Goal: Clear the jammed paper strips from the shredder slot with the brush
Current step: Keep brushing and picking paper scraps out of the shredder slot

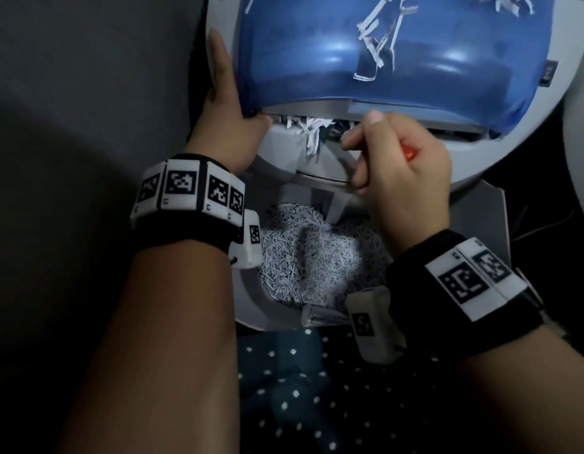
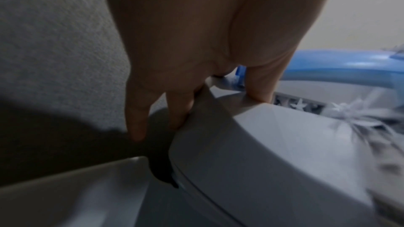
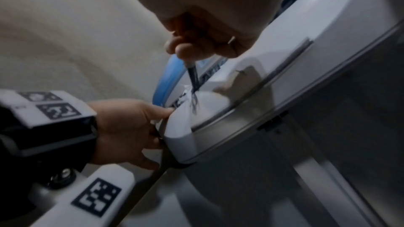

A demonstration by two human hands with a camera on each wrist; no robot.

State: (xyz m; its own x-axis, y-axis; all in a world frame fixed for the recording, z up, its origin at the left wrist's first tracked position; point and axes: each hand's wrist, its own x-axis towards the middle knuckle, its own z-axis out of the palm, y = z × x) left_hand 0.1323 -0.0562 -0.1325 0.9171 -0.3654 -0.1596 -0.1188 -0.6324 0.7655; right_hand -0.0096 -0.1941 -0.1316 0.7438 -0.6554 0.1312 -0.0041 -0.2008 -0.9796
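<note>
No readable text shows anywhere; the wristbands (image 1: 189,188) carry only black-and-white square marker patterns, no letters or numbers.

glossy blue plastic cover (image 1: 316,57), paper strips (image 1: 312,131)

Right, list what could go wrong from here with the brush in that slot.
1. The left hand steadies the shredder with its thumb right at the slot's end, beside the jammed strips; a slip of the brush could jab it.
2. The right hand pinches the brush low, so its fingertips sit close to the slot.
3. Loosened strips may drop beside the bin of shreds rather than into it.
</note>
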